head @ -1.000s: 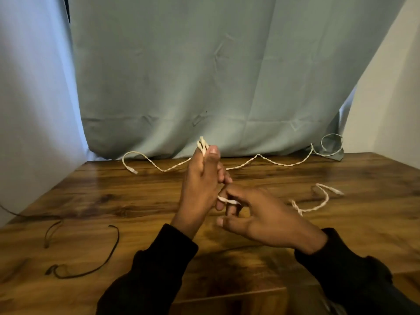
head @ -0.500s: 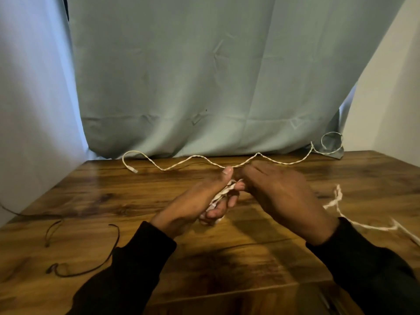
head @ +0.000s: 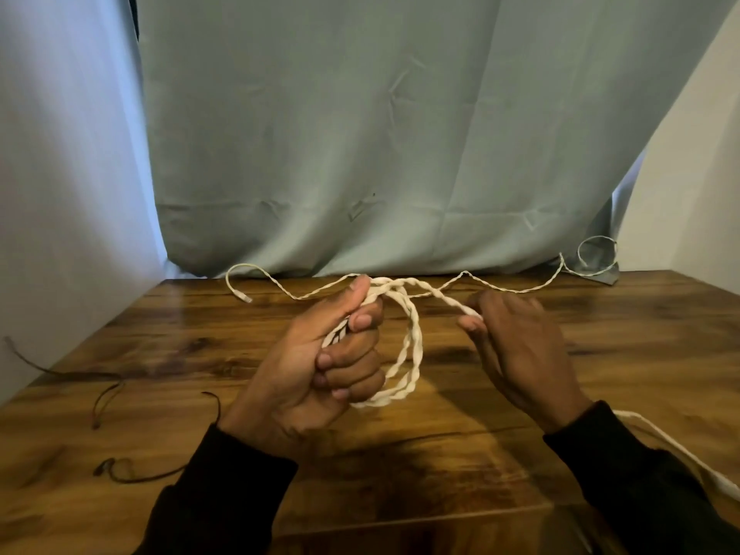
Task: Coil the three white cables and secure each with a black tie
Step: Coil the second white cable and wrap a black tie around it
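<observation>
My left hand (head: 320, 362) is closed around a coil of white braided cable (head: 412, 346), whose loops hang out to the right of the fist. My right hand (head: 516, 346) pinches the same cable's running strand just right of the coil; the cable's tail (head: 680, 450) trails off past my right sleeve. A second white cable (head: 520, 289) lies stretched along the table's far edge, with a small loop at its right end. Black ties (head: 108, 398) lie on the table at the left, another black tie (head: 132, 472) nearer me.
The wooden table (head: 600, 354) is backed by a pale blue curtain (head: 360, 134) that hangs down to its far edge. A white wall stands at the right. The table's front edge runs just below my wrists.
The coil in my left hand has grown by a wide loop. My right hand has drawn the strand out to the right, and both hands sit lower than a second ago.
</observation>
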